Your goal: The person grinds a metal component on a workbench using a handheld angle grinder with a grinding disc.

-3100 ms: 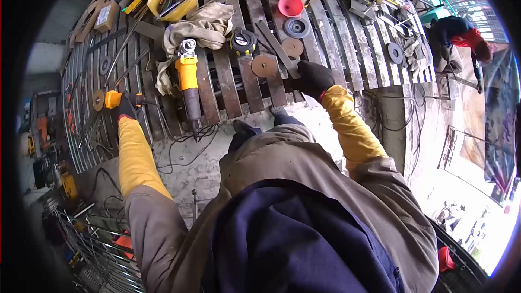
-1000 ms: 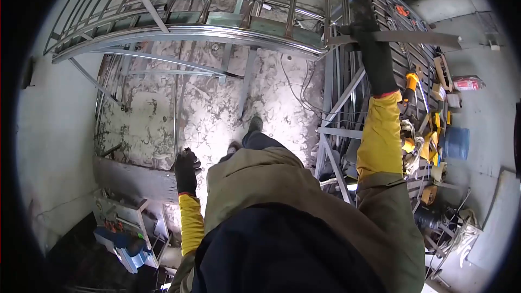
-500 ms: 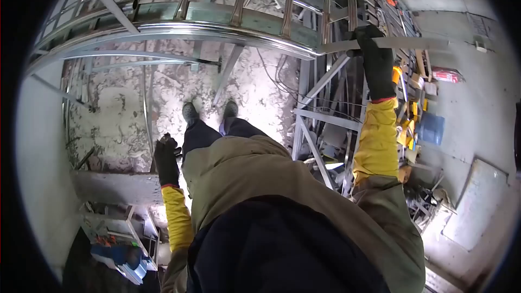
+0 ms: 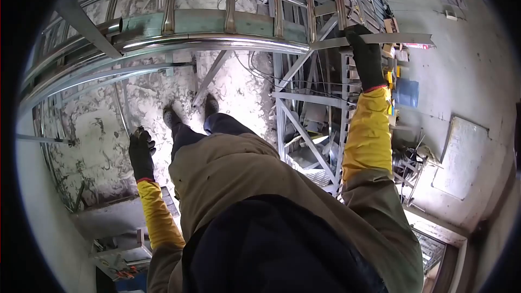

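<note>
My right hand [image 4: 364, 57], in a dark glove, is closed around a long flat grey strip [image 4: 404, 38] beside the end of a shiny metal tube railing [image 4: 217, 43]. The strip runs sideways through the hand; its left end overlaps the railing's end in this view, and its right end juts out toward the wall. Low on the left, my left hand [image 4: 141, 155], also in a dark glove, hangs beside my body with its fingers curled in. What it holds, if anything, is hidden. A thin rod [image 4: 120, 108] lies close above its fingertips in the view.
A metal support frame [image 4: 309, 99] stands under the railing's right end, with cables and stored metal pieces around it. A blue container [image 4: 406, 93] and a pale panel [image 4: 460, 157] are by the right wall. An angled bar [image 4: 87, 24] crosses the railing at upper left.
The view has shifted, so the railing and floor sit further left, and a doorway shows at lower right. My right hand keeps its grip on the strip; my left hand stays low with curled fingers.
</note>
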`<state>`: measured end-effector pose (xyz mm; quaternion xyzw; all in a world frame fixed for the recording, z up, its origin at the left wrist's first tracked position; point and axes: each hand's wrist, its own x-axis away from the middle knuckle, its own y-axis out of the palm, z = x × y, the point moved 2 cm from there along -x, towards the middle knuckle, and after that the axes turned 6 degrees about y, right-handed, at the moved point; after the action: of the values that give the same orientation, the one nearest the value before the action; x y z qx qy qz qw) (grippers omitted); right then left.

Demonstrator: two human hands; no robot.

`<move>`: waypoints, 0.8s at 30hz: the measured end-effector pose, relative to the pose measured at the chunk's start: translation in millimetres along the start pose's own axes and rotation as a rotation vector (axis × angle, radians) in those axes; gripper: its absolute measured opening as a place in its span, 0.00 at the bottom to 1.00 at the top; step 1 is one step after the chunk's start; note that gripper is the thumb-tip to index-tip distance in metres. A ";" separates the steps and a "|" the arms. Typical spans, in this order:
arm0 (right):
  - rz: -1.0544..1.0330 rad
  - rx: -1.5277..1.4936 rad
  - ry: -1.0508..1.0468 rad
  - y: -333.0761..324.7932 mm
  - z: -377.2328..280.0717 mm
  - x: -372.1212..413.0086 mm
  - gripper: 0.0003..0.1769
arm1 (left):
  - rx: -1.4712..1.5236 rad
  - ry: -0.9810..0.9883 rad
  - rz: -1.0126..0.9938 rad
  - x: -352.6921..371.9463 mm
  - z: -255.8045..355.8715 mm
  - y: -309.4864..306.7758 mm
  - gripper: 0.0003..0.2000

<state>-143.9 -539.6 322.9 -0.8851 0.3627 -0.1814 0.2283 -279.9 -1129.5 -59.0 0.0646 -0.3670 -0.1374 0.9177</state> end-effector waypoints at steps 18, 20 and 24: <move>0.021 -0.008 -0.009 -10.0 12.8 -5.5 0.14 | -0.110 -0.066 0.031 -18.3 3.5 2.3 0.14; 0.018 -0.010 0.002 -9.9 10.9 -4.1 0.13 | -0.123 -0.055 0.021 -17.1 5.2 3.3 0.15; 0.053 -0.010 -0.043 -3.0 10.7 -3.8 0.10 | -0.113 -0.033 -0.011 -16.7 13.0 10.4 0.17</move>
<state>-139.6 -532.1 315.1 -0.8800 0.3820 -0.1543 0.2363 -298.3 -1114.8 -58.2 0.0125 -0.3736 -0.1641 0.9129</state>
